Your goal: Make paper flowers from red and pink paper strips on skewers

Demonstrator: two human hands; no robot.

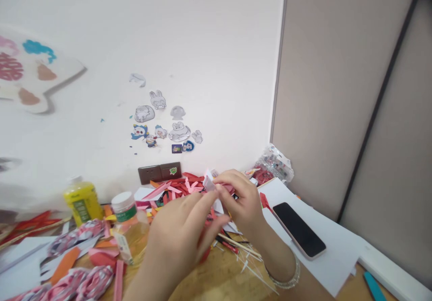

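Observation:
In the head view both hands meet over a pile of paper scraps near the wall. My right hand [241, 197] pinches a small folded piece of white paper [209, 180] between thumb and fingers. My left hand [187, 222] reaches to the same paper, its index fingertip touching the lower edge beside the right thumb. The left thumb is held apart, lower down, and its other fingers are mostly hidden. Red and pink paper strips [189, 185] lie behind the hands. Below the right hand are thin wooden sticks [243, 247] and white scraps.
A yellow bottle [83, 202] and a clear jar with a white lid [124, 206] stand at left, near pink-white braided fabric [76, 283]. A phone [299, 230] lies on white paper sheets [332, 265] at right. The wall [229, 67] closes off the back.

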